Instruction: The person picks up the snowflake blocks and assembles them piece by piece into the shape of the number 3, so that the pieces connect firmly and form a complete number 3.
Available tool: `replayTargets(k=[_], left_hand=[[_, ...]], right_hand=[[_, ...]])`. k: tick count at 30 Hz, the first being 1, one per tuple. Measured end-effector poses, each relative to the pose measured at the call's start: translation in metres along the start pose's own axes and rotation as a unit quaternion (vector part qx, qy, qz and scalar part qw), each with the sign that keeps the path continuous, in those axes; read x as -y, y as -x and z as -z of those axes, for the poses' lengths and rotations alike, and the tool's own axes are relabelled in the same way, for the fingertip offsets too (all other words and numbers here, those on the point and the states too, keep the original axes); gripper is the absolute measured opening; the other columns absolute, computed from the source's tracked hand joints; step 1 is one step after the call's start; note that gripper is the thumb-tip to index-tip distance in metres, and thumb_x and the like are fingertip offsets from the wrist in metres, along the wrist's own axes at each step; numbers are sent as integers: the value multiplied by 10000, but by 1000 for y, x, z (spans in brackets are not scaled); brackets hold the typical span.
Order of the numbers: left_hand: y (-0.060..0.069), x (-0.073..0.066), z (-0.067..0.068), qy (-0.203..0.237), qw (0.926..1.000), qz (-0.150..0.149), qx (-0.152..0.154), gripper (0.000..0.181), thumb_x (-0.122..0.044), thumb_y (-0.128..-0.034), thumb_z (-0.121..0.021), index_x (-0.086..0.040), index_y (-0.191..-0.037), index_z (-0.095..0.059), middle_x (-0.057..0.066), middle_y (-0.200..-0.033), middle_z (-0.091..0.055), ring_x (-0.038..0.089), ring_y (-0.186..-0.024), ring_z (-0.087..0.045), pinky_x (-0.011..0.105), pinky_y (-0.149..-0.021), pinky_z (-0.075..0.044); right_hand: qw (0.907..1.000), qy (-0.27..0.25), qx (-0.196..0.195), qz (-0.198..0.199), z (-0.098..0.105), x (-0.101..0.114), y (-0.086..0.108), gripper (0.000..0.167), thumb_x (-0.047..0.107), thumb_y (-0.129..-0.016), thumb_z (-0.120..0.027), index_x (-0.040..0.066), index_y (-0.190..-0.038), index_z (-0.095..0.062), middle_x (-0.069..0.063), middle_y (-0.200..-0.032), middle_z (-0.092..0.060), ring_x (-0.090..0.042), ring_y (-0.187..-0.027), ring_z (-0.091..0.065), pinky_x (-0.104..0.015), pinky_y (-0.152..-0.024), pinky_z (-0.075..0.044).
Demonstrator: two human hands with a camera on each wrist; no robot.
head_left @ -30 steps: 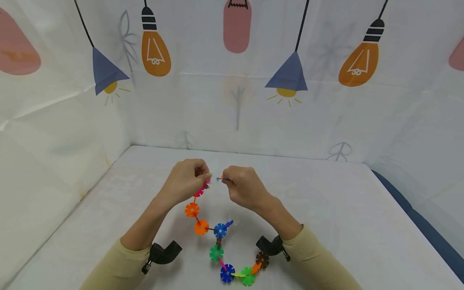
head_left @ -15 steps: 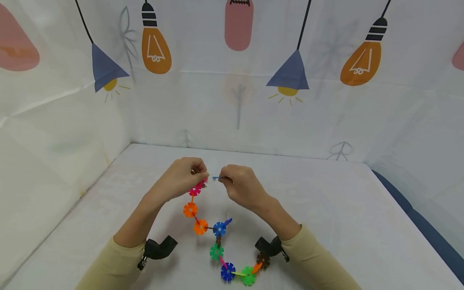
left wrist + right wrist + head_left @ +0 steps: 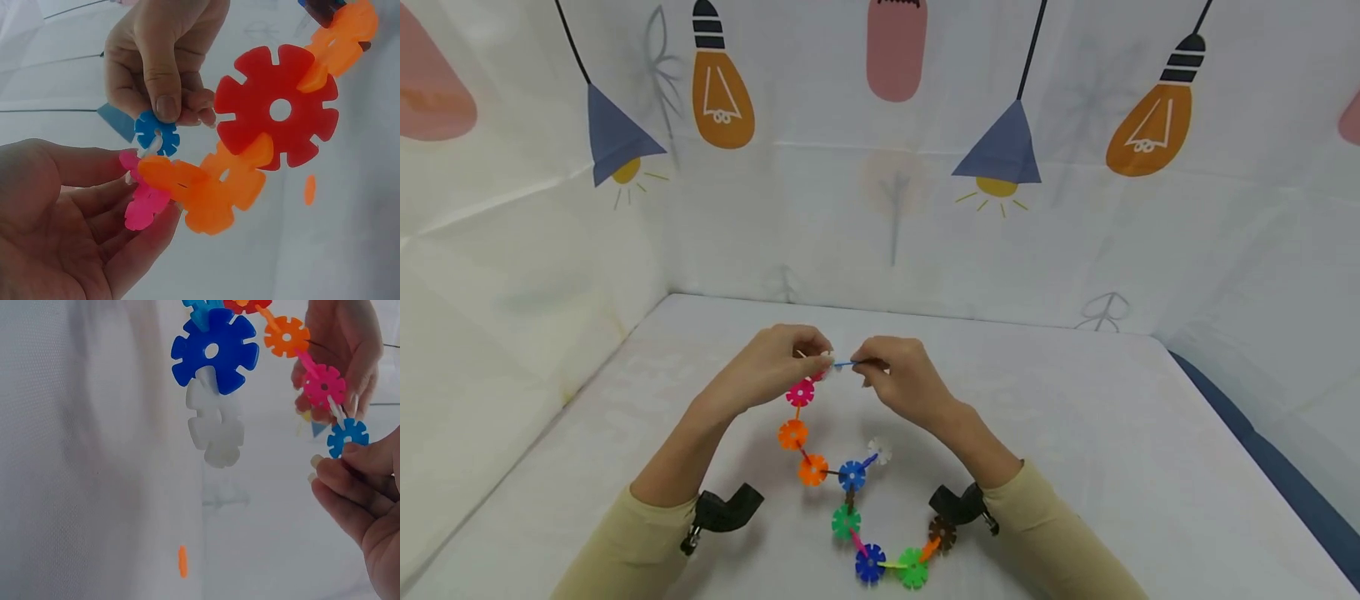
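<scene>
My left hand (image 3: 778, 367) pinches the upper end of a chain of coloured plastic snowflake discs, by a pink disc (image 3: 147, 206) and a small white disc (image 3: 336, 411). Between the thumb and fingers of my right hand (image 3: 906, 375) is a blue snowflake disc (image 3: 356, 430). In both wrist views the blue disc meets the white one; whether their slots are fully joined I cannot tell. From my left hand the chain hangs down through a pink disc (image 3: 800, 392) and orange discs (image 3: 793, 434) to a blue disc (image 3: 852, 476).
The chain's lower part curves over the white table (image 3: 1150, 467), through green (image 3: 846, 522), dark blue and light green discs to a brown disc (image 3: 942, 532). A white disc (image 3: 881, 452) ends a short side branch. White printed sheets surround the table.
My right hand has come slightly left and the blue disc, apart from the left hand's piece before, now touches it. The left hand shifted slightly left. The side branch's white disc shows more clearly.
</scene>
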State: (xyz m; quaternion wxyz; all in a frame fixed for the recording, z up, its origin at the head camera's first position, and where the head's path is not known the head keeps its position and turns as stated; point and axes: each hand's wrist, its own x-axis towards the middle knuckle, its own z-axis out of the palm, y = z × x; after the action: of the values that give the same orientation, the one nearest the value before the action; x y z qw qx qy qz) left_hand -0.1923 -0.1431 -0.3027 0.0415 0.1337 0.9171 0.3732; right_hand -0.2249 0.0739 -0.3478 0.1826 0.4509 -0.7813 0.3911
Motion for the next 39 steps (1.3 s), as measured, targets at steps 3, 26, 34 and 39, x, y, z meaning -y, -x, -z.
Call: replayTargets(k=[3, 26, 34, 39], left_hand=[[0, 1, 0, 5, 10000, -21, 0, 176, -264, -972, -620, -117, -1032, -695, 22, -907, -719, 166, -817, -644, 313, -731, -522], [2, 2, 4, -216, 9998, -29, 7, 150, -255, -956, -628, -114, -975, -673, 3, -868, -702, 163, -780, -628, 303, -696, -505], [3, 1, 4, -204, 9997, -106, 22, 159, -273, -958, -631, -124, -970, -683, 2, -886, -707, 156, -793, -633, 312, -710, -506], [4, 1, 4, -179, 9997, -159, 9, 149, -273, -957, -636, -132, -957, -685, 0, -883, -696, 160, -793, -628, 309, -708, -505]], right_hand=[[9999, -133, 27, -23, 0, -5, 0, 73, -41, -888, -683, 7, -932, -716, -77, -853, -721, -133, -646, -674, -152, -683, -560], [9622, 476, 1829, -1961, -10, -60, 16, 361, 1, -941, -566, 15, -1300, -600, -142, -1296, -653, -302, -1091, -646, -443, -969, -523], [9487, 418, 2097, -2329, -19, -72, 16, 478, -14, -928, -534, 87, -1396, -535, -80, -1354, -618, -266, -1120, -594, -434, -1009, -499], [9390, 666, 2374, -2399, -19, -75, 15, 578, -56, -868, -528, 95, -1425, -511, -85, -1343, -612, -268, -1137, -565, -428, -1009, -487]])
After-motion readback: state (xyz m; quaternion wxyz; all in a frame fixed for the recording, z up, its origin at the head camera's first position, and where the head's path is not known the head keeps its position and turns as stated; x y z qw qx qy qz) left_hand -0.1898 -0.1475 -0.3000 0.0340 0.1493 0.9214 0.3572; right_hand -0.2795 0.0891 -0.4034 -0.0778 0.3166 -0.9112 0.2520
